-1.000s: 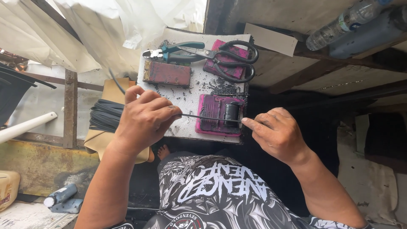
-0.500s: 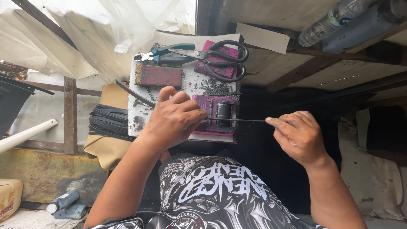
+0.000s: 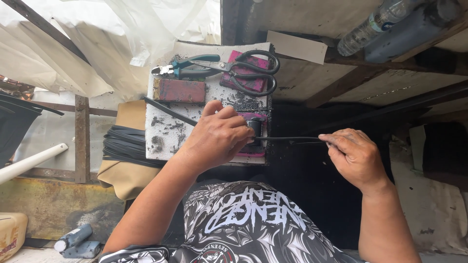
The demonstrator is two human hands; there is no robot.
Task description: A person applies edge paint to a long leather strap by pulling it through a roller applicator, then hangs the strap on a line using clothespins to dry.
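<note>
2 hands work one thin black rubber strip [image 3: 285, 140] over our white, grit-speckled foam board [image 3: 163, 129]; our left hand [image 3: 217, 139] presses it at a small black block [image 3: 254, 127]; our right hand [image 3: 355, 158] pinches its far end; black-handled scissors [image 3: 248, 68] lie above.

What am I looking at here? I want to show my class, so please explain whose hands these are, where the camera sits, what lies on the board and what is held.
The camera sits on a person's head and looks down at their own two bare hands. The left hand presses on a white board near a small black block. The right hand pinches the end of a thin black strip that runs to that block. Farther back on the board lie black-handled scissors, green-handled pliers and a reddish block. A bundle of black strips lies left of the board.
</note>
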